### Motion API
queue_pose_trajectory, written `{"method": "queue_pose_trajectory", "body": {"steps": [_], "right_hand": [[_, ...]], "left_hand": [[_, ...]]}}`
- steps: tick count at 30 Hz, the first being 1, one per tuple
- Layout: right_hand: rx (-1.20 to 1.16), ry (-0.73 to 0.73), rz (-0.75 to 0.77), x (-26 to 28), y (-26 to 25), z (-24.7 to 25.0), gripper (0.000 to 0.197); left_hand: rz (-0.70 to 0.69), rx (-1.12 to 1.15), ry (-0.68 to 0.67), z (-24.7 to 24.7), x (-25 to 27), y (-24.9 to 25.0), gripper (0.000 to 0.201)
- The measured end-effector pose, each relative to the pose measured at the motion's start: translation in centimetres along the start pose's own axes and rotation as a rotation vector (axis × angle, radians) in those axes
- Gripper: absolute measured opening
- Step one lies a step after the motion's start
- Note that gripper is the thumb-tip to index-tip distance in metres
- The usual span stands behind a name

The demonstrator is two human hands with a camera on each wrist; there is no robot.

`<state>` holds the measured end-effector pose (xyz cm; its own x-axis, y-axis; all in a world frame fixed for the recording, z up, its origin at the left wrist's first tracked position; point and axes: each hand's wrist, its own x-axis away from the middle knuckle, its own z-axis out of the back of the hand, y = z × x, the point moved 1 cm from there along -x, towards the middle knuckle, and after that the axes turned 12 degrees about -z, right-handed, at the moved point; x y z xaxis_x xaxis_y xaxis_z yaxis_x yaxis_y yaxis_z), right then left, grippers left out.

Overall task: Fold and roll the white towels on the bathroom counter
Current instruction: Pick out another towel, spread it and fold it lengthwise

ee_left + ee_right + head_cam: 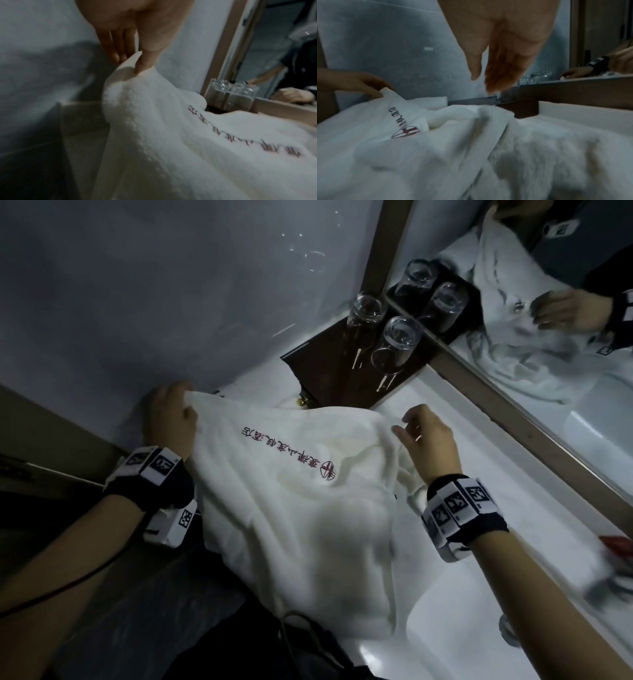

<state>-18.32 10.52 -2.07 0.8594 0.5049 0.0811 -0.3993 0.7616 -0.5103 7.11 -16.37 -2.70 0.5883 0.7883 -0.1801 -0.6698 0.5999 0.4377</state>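
The left hand [171,419] pinches a corner of the white towel [301,508] between thumb and fingers, lifting it off the counter [479,467]. The right hand [428,436] hovers just above the towel's far edge, fingers relaxed, holding nothing. Dark red embroidered characters [284,453] and 1 round crest [327,470] mark the towel; the writing is too blurred to read. 2 glasses [394,344] stand on a dark tray [329,371] by the mirror [548,302].

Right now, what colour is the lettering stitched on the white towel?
Dark red on the white towel, with a matching round emblem; clearest in the head view.

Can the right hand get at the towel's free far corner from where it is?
Probably yes: the right hand hovers open just above the towel, nothing between them, while the left hand pinches the other corner.
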Motion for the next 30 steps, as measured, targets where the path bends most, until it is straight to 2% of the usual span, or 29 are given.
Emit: {"method": "queue_pose_trajectory", "body": {"steps": [2,4,6,8,10,11,12,14,16,18,20,22,24,26,30], "right_hand": [[0.096,-0.183,-0.116,0.4,0.7,-1.5,0.033],[0.116,-0.272,-0.182,0.9,1.2,-3.1,0.039],[0.129,-0.288,-0.171,1.3,1.6,-4.5,0.043],[0.222,-0.291,-0.094,1.3,1.7,-5.5,0.057],[0.175,-0.243,-0.083,1.1,1.6,-6.0,0.067],[0.114,-0.226,-0.126,1.0,1.5,-5.9,0.067],[0.07,-0.219,-0.167,0.7,1.5,-5.9,0.061],[0.005,-0.253,-0.196,0.4,1.4,-5.3,0.032],[-0.265,-0.259,-0.174,0.2,1.4,-4.5,0.029],[-0.547,-0.167,-0.212,-0.1,1.2,-3.1,0.021],[-0.652,-0.064,-0.237,-0.7,1.4,-2.2,0.015],[-0.635,0.02,-0.251,-1.6,1.7,-2.0,0.013],[-0.604,0.038,-0.3,-2.6,2.1,-2.4,0.014],[-0.513,-0.042,-0.367,-3.3,2.3,-3.2,0.023],[-0.325,-0.291,-0.51,-4.2,2.2,-3.6,0.054]], "left_hand": [[-0.088,-0.123,0.011,-0.6,0.1,1.0,0.043],[-0.16,-0.138,0.007,-1.4,0.2,2.5,0.048],[-0.239,-0.01,-0.049,-2.5,0.0,4.5,0.046],[-0.381,0.07,-0.142,-3.7,0.0,6.4,0.043],[-0.495,0.078,-0.271,-4.8,0.1,7.6,0.038],[-0.516,0.087,-0.322,-5.2,0.2,8.0,0.035],[-0.527,0.102,-0.354,-5.5,0.2,8.1,0.031],[-0.536,0.127,-0.385,-5.9,0.5,8.1,0.027],[-0.543,0.145,-0.384,-6.0,0.7,7.9,0.025],[-0.532,0.148,-0.372,-6.0,0.8,7.5,0.023],[-0.504,0.133,-0.361,-6.0,0.7,6.9,0.021],[-0.469,0.109,-0.38,-6.0,0.5,6.3,0.024],[-0.442,0.066,-0.399,-6.0,0.3,5.9,0.031],[-0.433,0.017,-0.393,-6.1,0.1,5.7,0.037],[-0.416,-0.045,-0.402,-6.3,-0.2,5.3,0.049]]}}
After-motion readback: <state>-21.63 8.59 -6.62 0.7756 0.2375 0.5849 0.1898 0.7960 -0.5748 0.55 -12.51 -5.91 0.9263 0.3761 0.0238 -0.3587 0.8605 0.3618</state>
